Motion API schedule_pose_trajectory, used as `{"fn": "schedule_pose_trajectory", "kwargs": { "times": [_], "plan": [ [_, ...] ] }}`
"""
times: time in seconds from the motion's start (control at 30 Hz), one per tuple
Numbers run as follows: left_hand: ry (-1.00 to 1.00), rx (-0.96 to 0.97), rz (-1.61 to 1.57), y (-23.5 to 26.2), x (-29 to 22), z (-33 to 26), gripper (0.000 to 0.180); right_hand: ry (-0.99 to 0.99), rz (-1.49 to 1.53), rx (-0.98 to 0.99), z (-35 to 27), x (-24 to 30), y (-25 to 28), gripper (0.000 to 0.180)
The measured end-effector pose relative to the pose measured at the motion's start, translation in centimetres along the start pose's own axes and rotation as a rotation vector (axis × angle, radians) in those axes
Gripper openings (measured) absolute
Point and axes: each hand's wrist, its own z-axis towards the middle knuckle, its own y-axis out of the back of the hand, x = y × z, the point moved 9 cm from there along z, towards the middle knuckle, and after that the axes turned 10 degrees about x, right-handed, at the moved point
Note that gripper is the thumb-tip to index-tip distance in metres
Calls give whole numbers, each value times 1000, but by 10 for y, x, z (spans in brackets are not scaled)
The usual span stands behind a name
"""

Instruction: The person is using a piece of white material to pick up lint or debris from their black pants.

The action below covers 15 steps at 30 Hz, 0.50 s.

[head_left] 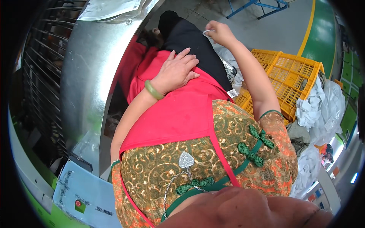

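My left hand [177,73] lies flat with its fingers stretched out, over the red apron [167,121] and the edge of a black cloth [201,49] across my lap. A green bangle circles that wrist. The black cloth has a small white label [232,93] at its near right end. My right hand [221,35] is raised beyond the cloth's right side, its fingers closed on a thin white loop [207,32]. What the loop belongs to cannot be made out.
A metal table [89,64] with a curved-looking edge stands close on my left, plastic bags [110,8] on top. Yellow plastic crates [291,76] are at my right, beside white cloths and clear bags [319,106]. A blue box [85,193] sits lower left; blue metal legs [258,5] stand ahead.
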Motion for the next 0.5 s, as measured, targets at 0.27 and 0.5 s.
{"fn": "schedule_pose_trajectory", "kwargs": {
  "times": [0.27, 0.5],
  "plan": [
    [47, -36, 20, 1, 8, -1, 48, -184, 425, 265, -48, 20, -19, 17],
    [71, -43, -11, 0, 15, -2, 46, -215, 74, 269, -40, 48, -29, 20]
  ]
}}
